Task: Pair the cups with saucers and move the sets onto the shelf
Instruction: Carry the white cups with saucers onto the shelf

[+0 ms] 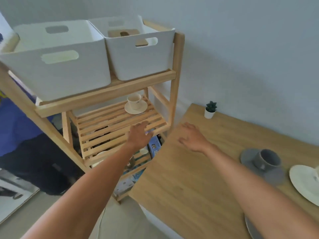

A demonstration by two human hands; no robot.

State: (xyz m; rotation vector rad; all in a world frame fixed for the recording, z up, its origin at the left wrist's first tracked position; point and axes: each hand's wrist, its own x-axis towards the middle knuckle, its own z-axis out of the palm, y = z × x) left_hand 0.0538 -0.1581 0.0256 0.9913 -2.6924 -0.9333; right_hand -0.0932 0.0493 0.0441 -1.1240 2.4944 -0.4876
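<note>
Bare forearms enter from the lower edge and reach forward, each ending in an empty hand. Left hand (140, 135) hovers palm-down over the front edge of the middle slatted shelf (103, 125) of a wooden shelving unit (176, 80), its fingers (144, 124) spread loosely and grasping nothing. Right hand (193, 138) hovers palm-down over the near-left corner of the wooden tabletop (181, 183), fingers likewise released and holding nothing; whether either palm touches the surface beneath cannot be told. On the middle shelf, toward its back right, stands a cream cup (134, 101) upright on a cream saucer (136, 107), forming one completed set. On the tabletop, to the right of the right forearm, a grey cup (267, 160) sits on a grey saucer (248, 156), its handle turned toward the camera; a second grey disc lies just beside it, blurred. At the right frame edge lies a cream saucer on the tabletop (303, 181) with something pale on it, cut off by the frame. Part of a grey plate rim (250, 228) shows at the bottom edge. Near the wall, at the far-left corner of the tabletop, stands a small potted plant (210, 109) in a white pot. Two white storage bins (57, 62) sit side by side on the top shelf; the right one contains a wooden item. Below the middle shelf, a lower tier carries boxes, among them a blue box (154, 147).
</note>
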